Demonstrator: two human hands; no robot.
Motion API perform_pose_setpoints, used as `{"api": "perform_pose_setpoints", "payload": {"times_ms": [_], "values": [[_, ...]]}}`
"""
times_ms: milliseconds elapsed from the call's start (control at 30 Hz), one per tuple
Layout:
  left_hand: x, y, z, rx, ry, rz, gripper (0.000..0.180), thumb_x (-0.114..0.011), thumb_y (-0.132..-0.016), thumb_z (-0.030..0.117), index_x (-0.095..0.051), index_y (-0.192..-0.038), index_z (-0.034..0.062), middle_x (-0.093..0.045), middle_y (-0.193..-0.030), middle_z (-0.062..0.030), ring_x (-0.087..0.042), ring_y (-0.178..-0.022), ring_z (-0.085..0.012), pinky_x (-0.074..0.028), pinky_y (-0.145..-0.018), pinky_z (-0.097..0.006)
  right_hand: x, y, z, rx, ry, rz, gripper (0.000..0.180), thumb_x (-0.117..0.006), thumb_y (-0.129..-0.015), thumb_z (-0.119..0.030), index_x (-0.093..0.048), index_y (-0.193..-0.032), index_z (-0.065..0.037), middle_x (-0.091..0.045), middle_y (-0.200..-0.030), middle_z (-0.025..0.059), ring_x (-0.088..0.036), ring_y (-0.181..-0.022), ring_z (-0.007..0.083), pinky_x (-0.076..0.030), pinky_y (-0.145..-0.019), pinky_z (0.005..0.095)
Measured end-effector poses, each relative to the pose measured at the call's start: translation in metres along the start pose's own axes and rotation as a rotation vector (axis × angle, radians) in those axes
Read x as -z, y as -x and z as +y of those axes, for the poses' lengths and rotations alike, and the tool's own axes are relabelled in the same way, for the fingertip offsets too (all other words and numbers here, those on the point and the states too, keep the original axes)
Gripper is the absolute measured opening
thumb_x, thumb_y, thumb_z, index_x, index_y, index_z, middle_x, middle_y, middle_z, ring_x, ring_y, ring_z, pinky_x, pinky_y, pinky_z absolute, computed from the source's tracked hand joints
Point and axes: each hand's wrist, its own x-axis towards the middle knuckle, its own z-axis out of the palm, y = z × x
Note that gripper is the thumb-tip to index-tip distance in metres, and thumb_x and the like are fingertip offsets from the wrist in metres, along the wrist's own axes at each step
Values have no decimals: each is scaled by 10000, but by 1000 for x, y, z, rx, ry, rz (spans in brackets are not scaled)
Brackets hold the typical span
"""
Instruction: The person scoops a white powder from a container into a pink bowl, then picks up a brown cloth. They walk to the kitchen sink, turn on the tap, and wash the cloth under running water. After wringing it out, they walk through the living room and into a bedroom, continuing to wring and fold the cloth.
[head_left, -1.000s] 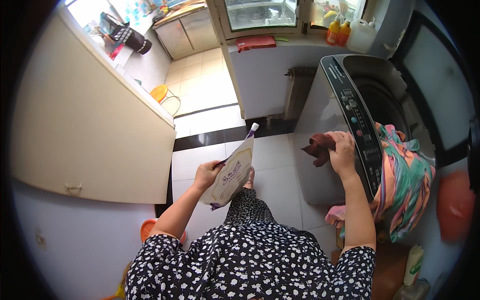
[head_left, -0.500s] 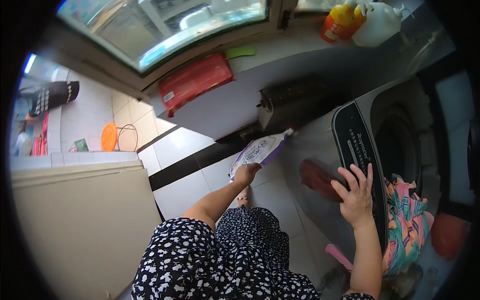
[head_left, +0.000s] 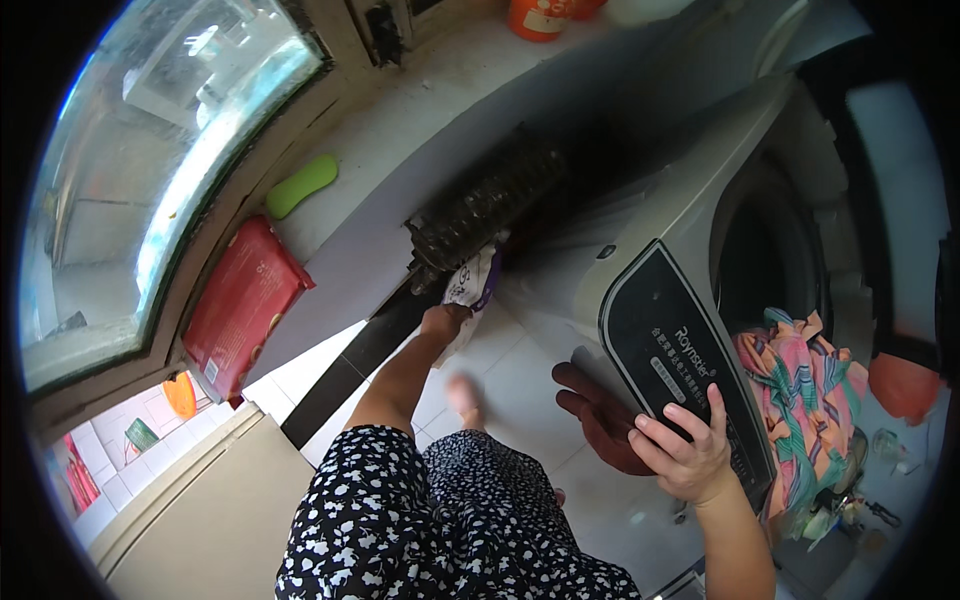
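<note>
My left hand (head_left: 447, 320) is shut on the lower end of a white-and-purple plastic pouch (head_left: 468, 282). The pouch's far end goes into the dark gap between the wall and a grey washing machine (head_left: 545, 290). My right hand (head_left: 682, 450) lies on the machine's black control panel (head_left: 665, 345) with its fingers apart. A dark red rubber glove (head_left: 608, 430) hangs over the machine's edge, right beside that hand. Colourful striped cloth (head_left: 800, 385) is bunched on the machine below its dark round opening (head_left: 760, 260).
A dark ribbed object (head_left: 490, 195) juts from the wall above the pouch. On the ledge lie a red packet (head_left: 245, 305) and a green flat thing (head_left: 302, 186), with an orange bottle (head_left: 540, 18) farther along. A beige cabinet top (head_left: 215, 505) stands at the lower left.
My left hand has pushed the pouch forward and left into the gap, so less of it shows. The view has turned and moved in closer. My right hand stays on the panel.
</note>
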Motion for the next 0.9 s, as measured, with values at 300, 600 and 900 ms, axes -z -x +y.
{"api": "perform_pose_setpoints", "payload": {"times_ms": [300,600,900], "values": [[16,43,-84,479,0,96,241,-543,-863,290,-658,-1060,210,-611,-1073,-99,-587,-990,-310,-482,-795,-420,3,-2,-2,-62,22,6,82,-628,-783,-215,-666,-853,-233,-522,-1123,-131,-399,-1169,117,-311,-1060,537],[27,54,-4,363,-126,275,492,-673,-758,191,-521,-1225,150,-459,-1162,-156,-455,-1096,-366,-428,-906,-433,8,4,-2,-23,-7,64,132,-573,-816,-191,-663,-912,-187,-519,-1195,-96,-412,-1195,136,-344,-1041,530],[127,153,197,-307,498,-19,865,-721,-763,270,-205,-1447,147,-250,-1404,-192,-264,-1324,-316,-290,-1073,-396,12,21,-9,0,-121,152,184,-585,-725,-92,-638,-893,-146,-533,-1168,-44,-411,-1212,179,-250,-1099,487]]}}
